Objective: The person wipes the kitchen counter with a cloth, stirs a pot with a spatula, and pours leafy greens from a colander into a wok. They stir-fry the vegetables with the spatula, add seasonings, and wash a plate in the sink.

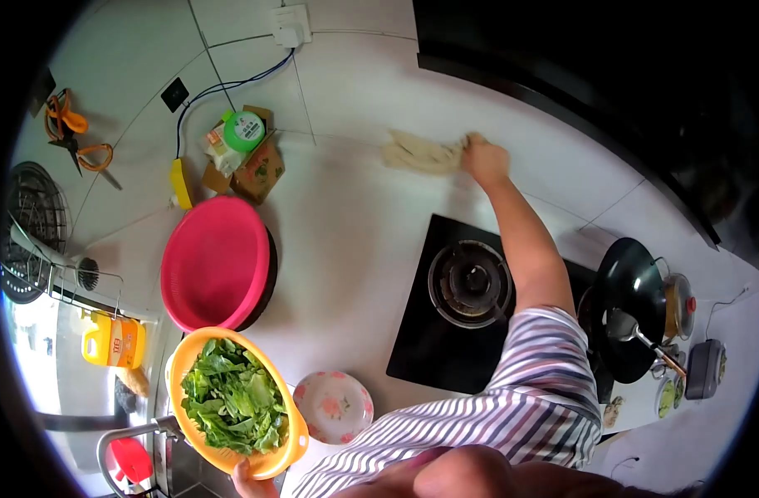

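Observation:
My left hand [251,484] grips the lower edge of an orange-yellow plastic basket [295,436]. Chopped green leafy vegetables [232,394] fill the basket, which is tilted towards the camera. With my arm stretched out, my right hand [486,162] is closed on one end of a beige cloth [425,154] by the tiled wall behind the counter. The cloth is slightly blurred. Beside the basket is a white bowl with a pink flower pattern [334,407]. A pink basin [215,261] stands just beyond the basket.
A black gas stove [438,332] lies below my right arm. At the right, a wok [624,290] holds a spatula [633,330]. Scissors [72,133] hang on the left wall. A yellow jug [114,340] and a faucet [139,432] are at the left.

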{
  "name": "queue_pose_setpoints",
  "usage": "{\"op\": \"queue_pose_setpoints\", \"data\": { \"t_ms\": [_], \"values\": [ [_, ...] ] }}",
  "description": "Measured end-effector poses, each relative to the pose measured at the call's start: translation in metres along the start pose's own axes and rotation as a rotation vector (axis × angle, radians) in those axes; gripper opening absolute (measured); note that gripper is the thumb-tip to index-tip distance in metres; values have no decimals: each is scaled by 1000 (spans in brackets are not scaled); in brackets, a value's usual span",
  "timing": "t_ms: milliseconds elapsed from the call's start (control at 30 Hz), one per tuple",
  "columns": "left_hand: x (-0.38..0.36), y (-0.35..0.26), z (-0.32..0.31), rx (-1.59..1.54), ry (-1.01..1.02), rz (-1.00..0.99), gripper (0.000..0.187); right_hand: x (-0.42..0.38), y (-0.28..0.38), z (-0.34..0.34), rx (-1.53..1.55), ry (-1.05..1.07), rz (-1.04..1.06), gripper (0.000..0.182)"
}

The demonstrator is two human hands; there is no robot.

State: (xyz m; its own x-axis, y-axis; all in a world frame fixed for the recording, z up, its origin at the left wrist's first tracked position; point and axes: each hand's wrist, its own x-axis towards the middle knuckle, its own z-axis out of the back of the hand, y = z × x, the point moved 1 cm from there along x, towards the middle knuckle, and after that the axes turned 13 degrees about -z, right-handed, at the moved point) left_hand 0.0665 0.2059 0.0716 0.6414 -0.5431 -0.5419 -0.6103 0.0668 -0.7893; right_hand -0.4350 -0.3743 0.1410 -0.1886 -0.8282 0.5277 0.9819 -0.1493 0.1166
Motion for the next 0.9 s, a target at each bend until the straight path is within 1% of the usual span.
{"op": "queue_pose_setpoints", "data": {
  "t_ms": [67,133,233,267,333,367,400,433,500,533,600,667,700,767,833,867,900],
  "values": [
    [0,-2,-15,10,7,-6,41,-8,-10,5,-27,-11,-29,19],
    [2,-7,-19,39,6,-19,43,-10,-7,3,-124,163,-83,19],
    [14,-7,-21,-21,47,16,45,-6,12,-5,-57,215,-43,22],
    [21,-14,-30,302,454,-393,46,-5,18,-10,-55,222,-46,22],
    [16,-17,-47,636,873,-791,47,0,34,-24,-41,239,-51,21],
    [2,-18,-70,353,473,-458,48,1,39,-32,-33,251,-57,20],
    [-7,-20,-81,82,67,-131,49,-3,45,-34,-34,267,-80,20],
    [6,-11,-57,69,66,-121,48,-4,53,-34,-13,259,-63,17],
    [3,-14,-66,80,109,-130,47,4,71,-31,26,225,-42,13],
    [-12,-21,-69,82,135,-150,47,5,81,-20,49,241,-42,13],
    [-11,-20,-63,82,91,-181,46,12,111,-17,87,261,-26,13],
    [-17,-20,-66,-8,118,-143,43,25,141,-13,146,294,-10,13],
    [-19,-19,-68,11,127,-176,41,35,151,-19,161,289,5,13],
    [-21,-16,-66,-3,115,-173,37,54,167,-29,267,51,84,15],
    [-28,-19,-75,-4,108,-149,34,59,156,-26,248,13,96,15],
    [-36,-23,-101,29,135,-277,41,62,144,-25,226,-22,103,15],
    [-43,-26,-113,61,162,-401,47,65,130,-11,193,-73,65,17]
  ]
}}
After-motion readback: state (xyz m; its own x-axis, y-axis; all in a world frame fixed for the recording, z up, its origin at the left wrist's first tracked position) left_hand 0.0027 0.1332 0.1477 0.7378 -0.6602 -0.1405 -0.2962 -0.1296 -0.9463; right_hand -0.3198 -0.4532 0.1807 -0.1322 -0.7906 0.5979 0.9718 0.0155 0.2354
